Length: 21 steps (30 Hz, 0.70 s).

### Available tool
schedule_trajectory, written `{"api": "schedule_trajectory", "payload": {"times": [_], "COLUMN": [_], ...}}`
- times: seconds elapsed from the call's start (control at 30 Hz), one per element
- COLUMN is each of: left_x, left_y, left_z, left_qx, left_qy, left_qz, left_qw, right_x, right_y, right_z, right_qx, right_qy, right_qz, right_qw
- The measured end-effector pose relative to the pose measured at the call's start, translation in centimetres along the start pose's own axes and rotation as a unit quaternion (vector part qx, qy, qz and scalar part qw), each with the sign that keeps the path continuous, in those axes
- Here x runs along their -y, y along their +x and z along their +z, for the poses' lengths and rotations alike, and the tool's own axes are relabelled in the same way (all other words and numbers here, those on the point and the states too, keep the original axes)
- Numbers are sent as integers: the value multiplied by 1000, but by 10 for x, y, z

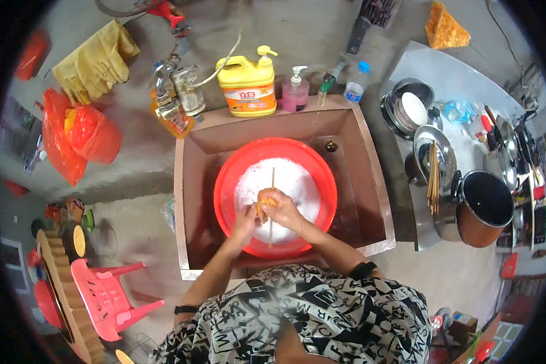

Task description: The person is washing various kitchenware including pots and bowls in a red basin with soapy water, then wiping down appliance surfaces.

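Note:
Both my hands meet over a red plastic basin (pixel 227 182) of white suds (pixel 295 182), which stands in a brown sink (pixel 368 182). My left hand (pixel 245 223) and my right hand (pixel 282 209) are closed around an orange-yellow cloth (pixel 267 201). A thin wooden chopstick (pixel 273 176) sticks out of the cloth, pointing away from me; its near end shows below my hands. How many chopsticks are inside the cloth cannot be seen.
On the sink's back ledge stand a yellow detergent jug (pixel 248 88), a pink soap pump bottle (pixel 295 93) and a water bottle (pixel 356 84). Chopsticks (pixel 433 182), bowls (pixel 413 109) and a large pot (pixel 486 204) occupy the right counter. A pink chair (pixel 102 295) is at left.

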<state>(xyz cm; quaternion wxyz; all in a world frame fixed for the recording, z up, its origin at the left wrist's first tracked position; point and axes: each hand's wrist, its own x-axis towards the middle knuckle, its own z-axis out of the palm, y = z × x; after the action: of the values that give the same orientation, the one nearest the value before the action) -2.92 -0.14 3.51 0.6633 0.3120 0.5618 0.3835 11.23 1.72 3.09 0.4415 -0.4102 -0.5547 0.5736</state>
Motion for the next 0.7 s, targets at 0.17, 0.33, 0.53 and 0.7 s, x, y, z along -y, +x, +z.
{"api": "schedule_trajectory", "payload": {"times": [0.17,0.33,0.53,0.7], "left_x": [28,4,1,4], "left_y": [-21,-27,-48,-46], "left_z": [-14,-58,-60,-45], "left_qx": [-26,-146,-110,-102], "left_qy": [95,305,98,79], "left_qz": [-78,39,-82,-87], "left_qw": [992,940,986,988], "right_x": [7,-57,-86,-110], "right_y": [7,11,14,11], "right_z": [-3,-63,-12,-11], "right_qx": [70,435,204,267], "right_qy": [144,-285,-649,-464], "right_qz": [160,192,105,196], "right_qw": [974,832,725,822]}}
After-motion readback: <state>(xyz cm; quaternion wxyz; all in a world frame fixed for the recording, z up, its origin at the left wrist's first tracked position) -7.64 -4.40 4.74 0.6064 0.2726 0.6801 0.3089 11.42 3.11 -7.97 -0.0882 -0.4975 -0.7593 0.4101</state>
